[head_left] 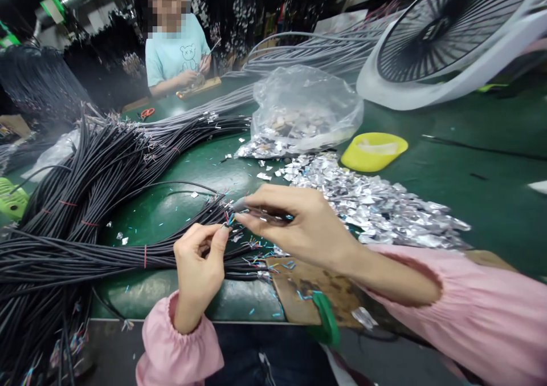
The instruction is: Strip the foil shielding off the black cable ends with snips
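Observation:
My left hand is curled, pinching the stripped end of a black cable where coloured wires stick out. My right hand is closed round a thin dark tool, its tip meeting the same wire ends. Both hands hover over the near edge of the green table. A large bundle of black cables fans out to the left and hangs over the table edge. Beneath my right wrist lies a brown board with a green-handled item.
A heap of silver foil scraps lies right of my hands, with a clear plastic bag and a yellow scoop behind. A white fan stands at the back right. Another person in a light blue shirt works across the table, near red scissors.

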Demonstrator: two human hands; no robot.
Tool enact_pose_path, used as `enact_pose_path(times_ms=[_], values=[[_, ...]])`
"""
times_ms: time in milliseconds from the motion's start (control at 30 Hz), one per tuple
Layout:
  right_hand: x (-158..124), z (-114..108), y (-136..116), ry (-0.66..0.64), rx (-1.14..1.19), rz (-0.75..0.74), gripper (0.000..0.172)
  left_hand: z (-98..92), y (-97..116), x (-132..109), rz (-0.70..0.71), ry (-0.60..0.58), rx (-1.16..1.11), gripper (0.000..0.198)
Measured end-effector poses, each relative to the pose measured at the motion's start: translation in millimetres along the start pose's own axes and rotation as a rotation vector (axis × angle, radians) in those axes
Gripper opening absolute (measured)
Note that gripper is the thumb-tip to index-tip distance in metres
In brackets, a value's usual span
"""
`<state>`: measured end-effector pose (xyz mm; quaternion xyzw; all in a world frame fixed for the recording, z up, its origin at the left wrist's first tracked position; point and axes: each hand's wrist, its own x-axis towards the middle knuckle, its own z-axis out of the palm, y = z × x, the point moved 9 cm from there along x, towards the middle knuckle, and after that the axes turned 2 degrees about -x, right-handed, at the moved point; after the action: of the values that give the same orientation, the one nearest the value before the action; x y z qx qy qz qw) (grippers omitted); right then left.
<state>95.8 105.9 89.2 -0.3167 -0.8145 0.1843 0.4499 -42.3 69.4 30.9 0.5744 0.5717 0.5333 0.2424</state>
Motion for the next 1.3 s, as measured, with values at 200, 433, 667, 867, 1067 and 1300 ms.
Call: enact_pose_path(times_ms=[200,433,667,867,1067,1300], values=[[-4.2,0.2,-13.0,-0.023,-0.078,-0.148,0.013,12.8,-11.2,0.7,-0.167,-0.147,-0.090,0.020],[-5.0,6.5,1.3,-0.078,0.068,0.101,0.008,-13.9,-0.3,4.8,-0.015,0.097,-0.311,0.013],[-6.2,14.3,-0.1,-0.114,0.162,0.118,0.021,-32.6,23.6,-9.7,0.246,0.332,-0.044,0.016],[-6.7,19.8,-5.2,-0.176,0.202,0.107,0.021,-29.9,38.2,-16.9,0.411,0.359,0.074,0.015],[-6.5,20.7,-2.4,-0.190,0.228,0.133,0.022,-30.4,35.2,-16.2,0.409,0.359,0.075,0.016],[-6.4,18.9,-3.0,-0.181,0.214,0.109,0.023,-30.4,32.0,-14.1,0.358,0.341,0.017,0.016]])
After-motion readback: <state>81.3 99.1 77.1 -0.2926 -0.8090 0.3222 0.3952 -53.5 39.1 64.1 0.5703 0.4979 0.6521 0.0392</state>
